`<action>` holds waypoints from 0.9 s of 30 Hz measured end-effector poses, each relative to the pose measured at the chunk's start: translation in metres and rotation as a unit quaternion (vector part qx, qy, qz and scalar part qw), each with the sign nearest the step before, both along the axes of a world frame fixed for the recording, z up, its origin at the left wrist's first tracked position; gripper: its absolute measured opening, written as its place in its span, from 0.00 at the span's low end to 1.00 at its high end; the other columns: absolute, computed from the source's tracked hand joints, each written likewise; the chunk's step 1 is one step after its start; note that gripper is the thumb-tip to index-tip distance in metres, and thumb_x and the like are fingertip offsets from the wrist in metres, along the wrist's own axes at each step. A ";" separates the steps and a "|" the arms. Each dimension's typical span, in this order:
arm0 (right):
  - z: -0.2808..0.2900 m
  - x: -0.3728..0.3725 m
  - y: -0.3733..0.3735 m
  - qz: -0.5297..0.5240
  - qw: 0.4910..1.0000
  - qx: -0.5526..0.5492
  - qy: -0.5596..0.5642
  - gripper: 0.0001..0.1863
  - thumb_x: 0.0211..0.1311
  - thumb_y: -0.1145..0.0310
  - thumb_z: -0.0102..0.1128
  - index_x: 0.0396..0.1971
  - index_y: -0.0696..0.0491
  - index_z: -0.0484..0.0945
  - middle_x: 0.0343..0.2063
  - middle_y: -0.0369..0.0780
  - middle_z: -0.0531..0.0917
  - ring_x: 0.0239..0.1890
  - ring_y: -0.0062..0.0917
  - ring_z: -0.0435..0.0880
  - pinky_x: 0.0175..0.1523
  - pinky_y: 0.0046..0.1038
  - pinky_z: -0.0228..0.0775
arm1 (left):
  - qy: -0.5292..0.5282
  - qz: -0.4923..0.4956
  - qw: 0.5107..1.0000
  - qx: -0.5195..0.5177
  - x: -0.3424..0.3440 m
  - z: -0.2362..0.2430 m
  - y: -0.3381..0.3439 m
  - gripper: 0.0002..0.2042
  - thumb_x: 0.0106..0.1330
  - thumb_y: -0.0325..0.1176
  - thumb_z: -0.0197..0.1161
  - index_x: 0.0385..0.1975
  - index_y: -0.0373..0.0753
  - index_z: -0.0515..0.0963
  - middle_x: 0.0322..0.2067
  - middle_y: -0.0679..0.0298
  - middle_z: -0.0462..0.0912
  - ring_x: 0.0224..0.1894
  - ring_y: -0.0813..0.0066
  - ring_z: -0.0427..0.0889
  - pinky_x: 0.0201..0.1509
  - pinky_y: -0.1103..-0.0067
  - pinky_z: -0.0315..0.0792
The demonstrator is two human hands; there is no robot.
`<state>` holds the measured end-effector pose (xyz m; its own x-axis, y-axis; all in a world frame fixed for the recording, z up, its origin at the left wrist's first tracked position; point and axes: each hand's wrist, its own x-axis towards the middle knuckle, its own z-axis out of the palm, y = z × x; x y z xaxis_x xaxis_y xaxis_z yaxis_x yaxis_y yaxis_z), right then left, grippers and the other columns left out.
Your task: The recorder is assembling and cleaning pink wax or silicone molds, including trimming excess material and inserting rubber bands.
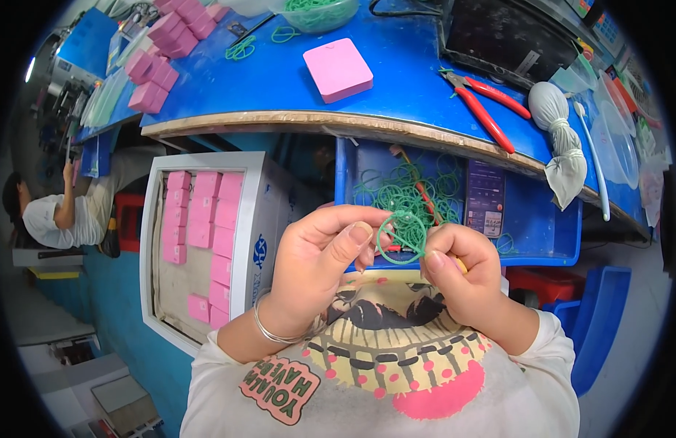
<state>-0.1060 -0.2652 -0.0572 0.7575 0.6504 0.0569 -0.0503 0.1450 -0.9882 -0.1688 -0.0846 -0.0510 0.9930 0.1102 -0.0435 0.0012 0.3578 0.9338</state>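
Observation:
My left hand (316, 255), with a metal bangle at the wrist, pinches a thin green ring (401, 261) between thumb and fingertips. Curled closed on the same ring's other side is my right hand (462, 274). A small yellow-orange piece (461, 265) sticks out from the right fingers; its kind is hidden. Just beyond both hands, a tangle of green rings (396, 193) lies in a blue tray (531, 257), with a thin reddish-brown stick among them. A phone (484, 197) with a lit screen rests in the tray too.
On the blue table (243, 87) lie a pink card stack (338, 69), red-handled cutters (485, 120), a cloth bundle (553, 117) and a toothbrush (592, 160). A white box (251, 212) of pink packs stands left. Another person (60, 212) sits far left.

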 end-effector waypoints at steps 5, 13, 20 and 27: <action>0.004 -0.001 -0.001 0.014 1.000 -0.007 0.011 0.05 0.56 0.74 0.53 0.23 0.57 0.73 0.20 0.34 0.75 0.23 0.14 0.70 0.28 0.20 0.61 | 0.069 -0.023 0.997 0.015 0.001 0.008 0.000 0.15 0.66 0.38 0.53 0.43 0.33 0.76 0.29 0.67 0.76 0.29 0.86 0.71 0.35 0.87 0.68; 0.002 -0.002 -0.001 0.016 0.998 0.013 0.059 0.05 0.57 0.75 0.51 0.22 0.57 0.71 0.21 0.34 0.75 0.24 0.15 0.70 0.29 0.20 0.62 | 0.025 -0.017 1.000 0.001 0.002 0.003 -0.001 0.16 0.67 0.39 0.52 0.46 0.33 0.75 0.30 0.67 0.76 0.30 0.85 0.71 0.36 0.87 0.68; -0.004 0.005 0.001 0.022 0.991 0.005 -0.132 0.04 0.54 0.77 0.53 0.22 0.58 0.70 0.21 0.37 0.73 0.22 0.19 0.69 0.27 0.22 0.60 | -0.024 -0.041 0.999 -0.001 0.003 0.007 -0.003 0.13 0.61 0.26 0.58 0.45 0.31 0.75 0.36 0.63 0.75 0.34 0.83 0.73 0.38 0.87 0.69; -0.010 0.007 0.003 0.020 0.964 -0.038 -0.263 0.03 0.51 0.77 0.57 0.24 0.58 0.71 0.21 0.39 0.73 0.23 0.23 0.71 0.26 0.24 0.61 | -0.119 -0.018 0.986 0.119 0.001 0.002 0.001 0.13 0.53 0.21 0.64 0.40 0.31 0.77 0.36 0.61 0.75 0.39 0.77 0.74 0.42 0.81 0.70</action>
